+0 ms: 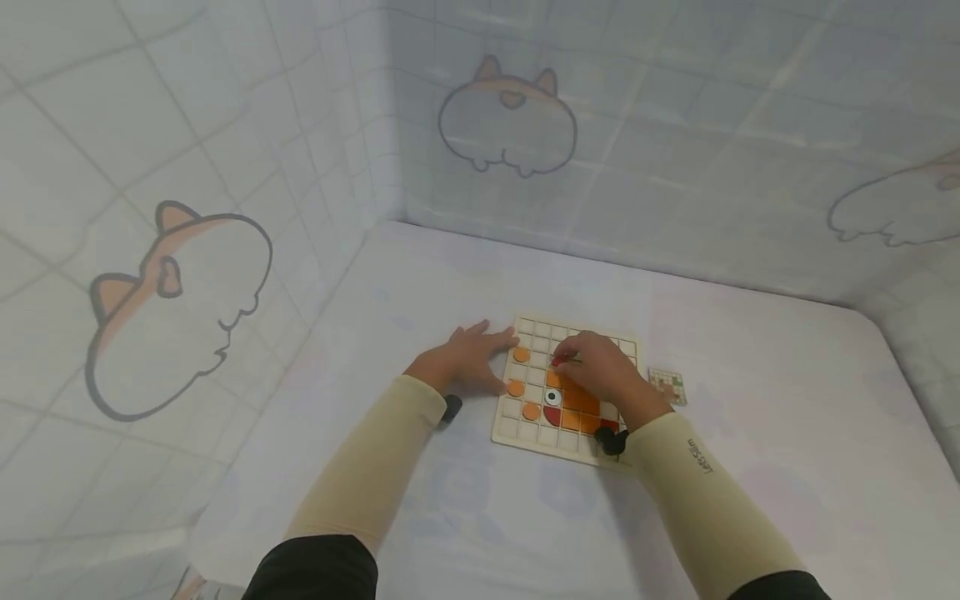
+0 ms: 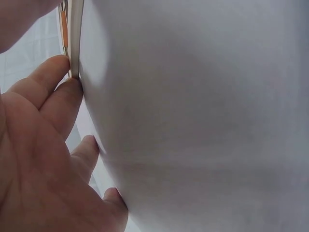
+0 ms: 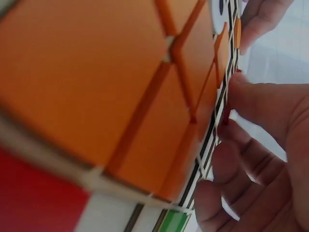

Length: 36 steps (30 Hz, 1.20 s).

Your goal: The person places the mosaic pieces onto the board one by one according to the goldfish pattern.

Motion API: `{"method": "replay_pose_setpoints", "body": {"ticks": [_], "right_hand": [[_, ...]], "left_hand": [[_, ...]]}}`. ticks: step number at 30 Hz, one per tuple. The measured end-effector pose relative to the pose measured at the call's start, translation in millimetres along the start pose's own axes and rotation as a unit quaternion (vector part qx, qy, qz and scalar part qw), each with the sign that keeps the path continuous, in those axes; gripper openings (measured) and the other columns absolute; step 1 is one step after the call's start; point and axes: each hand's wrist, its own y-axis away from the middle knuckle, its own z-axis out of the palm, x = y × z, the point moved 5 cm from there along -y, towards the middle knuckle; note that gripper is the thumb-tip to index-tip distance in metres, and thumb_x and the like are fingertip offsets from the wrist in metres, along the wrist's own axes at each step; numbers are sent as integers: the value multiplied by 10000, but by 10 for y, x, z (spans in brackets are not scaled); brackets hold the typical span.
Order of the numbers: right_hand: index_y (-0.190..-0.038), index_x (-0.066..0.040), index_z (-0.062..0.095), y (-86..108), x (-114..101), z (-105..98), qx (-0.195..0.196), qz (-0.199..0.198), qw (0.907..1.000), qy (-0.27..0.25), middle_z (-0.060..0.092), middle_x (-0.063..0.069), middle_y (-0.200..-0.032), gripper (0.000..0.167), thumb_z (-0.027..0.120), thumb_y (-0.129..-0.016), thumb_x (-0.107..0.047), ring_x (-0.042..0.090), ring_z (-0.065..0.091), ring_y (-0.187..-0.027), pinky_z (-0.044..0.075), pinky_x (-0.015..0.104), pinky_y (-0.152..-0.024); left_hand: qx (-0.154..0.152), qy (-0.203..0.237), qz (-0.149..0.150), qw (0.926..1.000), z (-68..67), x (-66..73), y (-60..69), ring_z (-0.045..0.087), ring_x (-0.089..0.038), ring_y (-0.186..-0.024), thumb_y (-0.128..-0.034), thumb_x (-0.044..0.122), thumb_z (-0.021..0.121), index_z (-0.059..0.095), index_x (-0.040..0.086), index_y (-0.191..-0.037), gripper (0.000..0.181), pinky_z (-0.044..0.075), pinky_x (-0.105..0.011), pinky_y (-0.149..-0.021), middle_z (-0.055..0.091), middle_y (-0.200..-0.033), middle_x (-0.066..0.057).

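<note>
A light wooden grid board (image 1: 517,443) lies on the white surface. Set in its squares are orange tiles (image 1: 581,403), a round eye piece (image 1: 552,397), a red rounded tile (image 1: 552,415) and several orange discs (image 1: 516,388). Over the board's upper middle, my right hand (image 1: 606,368) pinches a small red tile (image 3: 228,113) between thumb and fingers, close to the grid. My left hand (image 1: 474,358) is spread at the board's left side; in the left wrist view, two of its fingers (image 2: 67,99) touch the board's edge. The right hand covers part of the board's right half.
To the right of the board lies a small pattern card (image 1: 677,388) with a coloured grid. Pale fabric walls (image 1: 495,200) with printed animal outlines rise behind and at the sides of the white tabletop (image 1: 787,417).
</note>
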Motion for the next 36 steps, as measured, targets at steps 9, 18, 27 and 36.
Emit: {"method": "replay_pose_setpoints", "body": {"ticks": [9, 18, 27, 36], "right_hand": [[-1123, -229, 772, -1, -22, 20, -130, 116, 9991, 384, 684, 24, -1187, 196, 646, -973, -246, 256, 593, -1060, 527, 480, -997], [-1144, -215, 774, 77, -90, 80, 24, 189, 9983, 549, 645, 45, -1164, 219, 625, -985, -240, 241, 579, -994, 540, 452, -963], [-1145, -188, 770, 18, -160, 198, 306, 602, 9967, 454, 688, 45, -1160, 220, 631, -978, -231, 248, 627, -1032, 556, 472, -955], [-1261, -140, 697, 539, 41, 274, 768, 665, 9897, 1005, 666, 88, -1238, 336, 634, -981, -314, 286, 657, -1097, 583, 486, -913]], "left_hand": [[-39, -69, 24, 10000, 2, 63, 33, -12, -312, -1598, -813, 459, 816, 297, 468, -1574, 921, 94, -643, -1252, 149, -1710, 120], [-109, -170, 70, 9998, 26, 52, 40, -6, -270, -1602, -808, 447, 823, 306, 450, -1577, 927, 127, -651, -1245, 171, -1706, 123], [-61, -57, 98, 9999, 92, -128, -17, 10, -291, -1600, -801, 443, 818, 317, 463, -1569, 918, 126, -661, -1240, 158, -1715, 82], [369, 411, 31, 9985, 609, -358, 231, 177, -246, -1582, -917, 421, 664, 334, 339, -1595, 759, 134, -559, -1279, 310, -1668, 82]]}}
